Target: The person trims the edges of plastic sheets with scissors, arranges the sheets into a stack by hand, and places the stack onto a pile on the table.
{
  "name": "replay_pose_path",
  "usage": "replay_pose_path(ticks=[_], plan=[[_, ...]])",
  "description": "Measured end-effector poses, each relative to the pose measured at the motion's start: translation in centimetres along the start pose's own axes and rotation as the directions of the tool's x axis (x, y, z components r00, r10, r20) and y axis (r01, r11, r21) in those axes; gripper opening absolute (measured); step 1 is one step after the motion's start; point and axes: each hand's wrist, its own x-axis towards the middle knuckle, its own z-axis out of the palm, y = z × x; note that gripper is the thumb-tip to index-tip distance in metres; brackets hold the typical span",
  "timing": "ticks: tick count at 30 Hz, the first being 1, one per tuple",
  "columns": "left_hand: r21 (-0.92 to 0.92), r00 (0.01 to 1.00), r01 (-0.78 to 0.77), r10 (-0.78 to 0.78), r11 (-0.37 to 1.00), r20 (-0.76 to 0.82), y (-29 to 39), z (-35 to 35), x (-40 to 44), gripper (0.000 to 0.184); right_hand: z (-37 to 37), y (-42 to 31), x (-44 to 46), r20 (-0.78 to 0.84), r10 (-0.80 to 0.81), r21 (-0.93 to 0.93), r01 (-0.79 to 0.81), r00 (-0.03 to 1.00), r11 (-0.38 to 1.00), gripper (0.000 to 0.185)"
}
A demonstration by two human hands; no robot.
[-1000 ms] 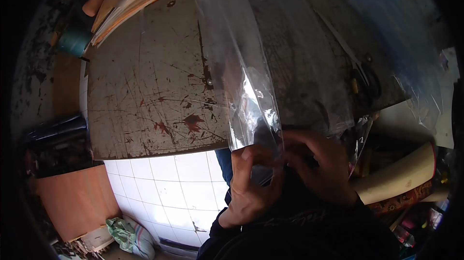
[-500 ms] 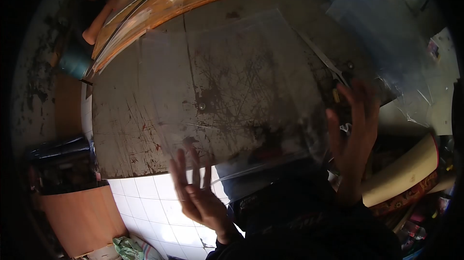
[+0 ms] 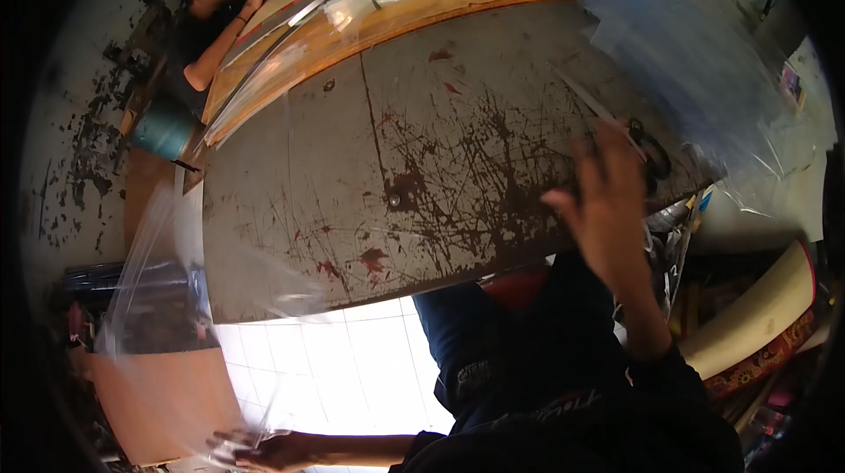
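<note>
My left hand (image 3: 264, 453) is low at the left, past the table's front edge, its fingers blurred around the lower end of a clear plastic sheet (image 3: 145, 284). The thin sheet hangs in the air to the left and trails over the table's left front corner. Over the table's right part hovers my right hand (image 3: 609, 209), empty, with fingers apart. Just beyond its fingertips lies a pair of scissors (image 3: 653, 152) with dark handles, the blades pointing away to the left and partly hidden by the hand.
The scratched grey table (image 3: 299, 174) fills the middle. Behind it, a wooden board (image 3: 339, 40) carries stacked clear sheets, with a person at its far left. Bluish plastic film (image 3: 678, 59) lies at the right. A rolled mat (image 3: 757, 319) stands lower right; an orange-brown panel (image 3: 167, 403) is lower left.
The plastic sheet has swept from above the table to the left side, along with my left hand, which moved down and left. My right hand has shifted slightly left, toward the scissors.
</note>
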Motion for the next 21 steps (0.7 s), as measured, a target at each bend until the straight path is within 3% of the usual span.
replay_pose_path(ticks=[1, 3, 4, 5, 6, 7, 9, 10, 11, 12, 13, 15, 16, 18, 19, 21], plan=[[-0.067, 0.997, -0.074, 0.074, 0.995, -0.003, -0.2, -1.2, 1.0, 0.046, 0.7, -1.5, -0.4, 0.137, -0.047, 0.221, 0.015, 0.989, 0.975, 0.068], [-0.085, 0.995, -0.097, 0.094, 0.992, -0.044, -0.6, -3.3, 2.2, 0.047, 1.8, -5.9, -1.8, 0.133, -0.281, 0.299, 0.232, 0.95, 0.926, 0.079], [-0.106, 0.989, -0.125, 0.116, 0.986, -0.091, -0.9, -4.1, 2.6, 0.048, 2.9, -8.5, -3.6, 0.059, -0.542, 0.549, 0.427, 0.838, 0.719, 0.081], [-0.127, 0.98, -0.162, 0.144, 0.979, -0.14, -1.1, -5.0, 3.1, 0.05, 3.4, -10.7, -4.8, -0.09, -0.737, 0.733, 0.545, 0.67, 0.406, 0.082], [-0.145, 0.967, -0.199, 0.171, 0.969, -0.188, -1.3, -5.9, 3.7, 0.051, 3.3, -11.9, -4.0, -0.102, -0.737, 0.734, 0.55, 0.668, 0.398, 0.082], [-0.139, 0.956, -0.224, 0.19, 0.965, -0.222, -1.2, -6.5, 4.1, 0.051, 3.0, -12.7, -2.6, 0.006, -0.81, 0.83, 0.449, 0.587, 0.332, 0.075], [-0.13, 0.949, -0.241, 0.206, 0.962, -0.238, -1.2, -7.1, 4.6, 0.05, 2.1, -13.9, 1.3, 0.17, -0.925, 0.952, 0.185, 0.341, 0.243, 0.061], [-0.123, 0.948, -0.246, 0.212, 0.962, -0.239, -1.2, -7.3, 4.8, 0.05, 1.7, -14.2, 5.3, 0.304, -0.834, 0.905, 0.133, 0.46, 0.403, 0.064], [-0.115, 0.949, -0.241, 0.209, 0.964, -0.236, -1.3, -7.4, 4.9, 0.049, 1.0, -13.8, 8.6, 0.342, -0.697, 0.756, 0.256, 0.63, 0.603, 0.068], [-0.109, 0.951, -0.237, 0.207, 0.965, -0.231, -1.4, -7.5, 5.0, 0.049, 3.5, -14.2, 10.9, 0.271, -0.51, 0.626, 0.254, 0.816, 0.737, 0.071], [-0.106, 0.951, -0.24, 0.211, 0.965, -0.227, -1.5, -7.4, 5.3, 0.049, 4.9, -13.8, 13.9, 0.275, -0.393, 0.564, 0.183, 0.877, 0.805, 0.077], [-0.11, 0.953, -0.238, 0.21, 0.965, -0.219, -1.9, -7.2, 5.7, 0.048, 8.5, -12.9, 18.0, 0.281, -0.229, 0.503, 0.06, 0.932, 0.862, 0.083], [-0.111, 0.954, -0.233, 0.205, 0.966, -0.216, -1.9, -7.2, 5.9, 0.048, 10.0, -12.9, 19.0, 0.278, -0.231, 0.501, 0.064, 0.932, 0.863, 0.083], [-0.108, 0.953, -0.237, 0.21, 0.965, -0.219, -2.2, -7.1, 6.3, 0.047, 12.5, -13.6, 20.1, 0.227, -0.146, 0.267, 0.082, 0.963, 0.96, 0.087], [-0.108, 0.954, -0.236, 0.209, 0.966, -0.216, -2.3, -7.0, 6.4, 0.047, 12.8, -14.6, 19.9, 0.228, -0.149, 0.268, 0.085, 0.962, 0.96, 0.087], [-0.115, 0.956, -0.236, 0.209, 0.965, -0.205, -2.4, -6.4, 6.7, 0.046, 13.4, -17.6, 18.2, 0.301, -0.349, 0.336, 0.244, 0.887, 0.91, 0.087]])
